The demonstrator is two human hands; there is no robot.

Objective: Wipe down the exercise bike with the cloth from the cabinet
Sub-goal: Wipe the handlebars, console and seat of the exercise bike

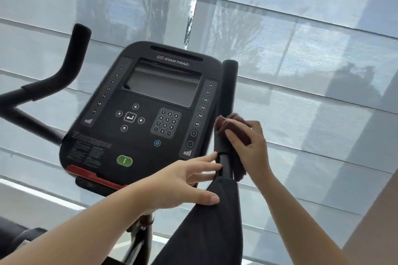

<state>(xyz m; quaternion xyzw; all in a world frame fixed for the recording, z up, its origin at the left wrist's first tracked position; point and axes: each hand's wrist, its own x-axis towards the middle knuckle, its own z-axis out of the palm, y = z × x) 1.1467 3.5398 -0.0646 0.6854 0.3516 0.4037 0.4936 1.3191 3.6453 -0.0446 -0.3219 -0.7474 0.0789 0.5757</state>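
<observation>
The exercise bike's black console (148, 114) fills the middle of the view, with a screen, keypad and green button. Its right handlebar (229, 92) rises just right of the console. My right hand (252, 148) grips a brown cloth (231, 122) wrapped round that handlebar's lower grip. My left hand (187, 180) is spread with straight fingers; its fingertips touch the handlebar stem below the cloth and its thumb rests on the wide black arm pad (217, 217). The cloth's lower end hangs behind the stem.
The left handlebar (71, 60) curves up at the far left. A red strip (90, 175) runs along the console's lower edge. Pale window blinds (312, 60) fill the background behind the bike, and a beige wall (379, 221) shows at the lower right.
</observation>
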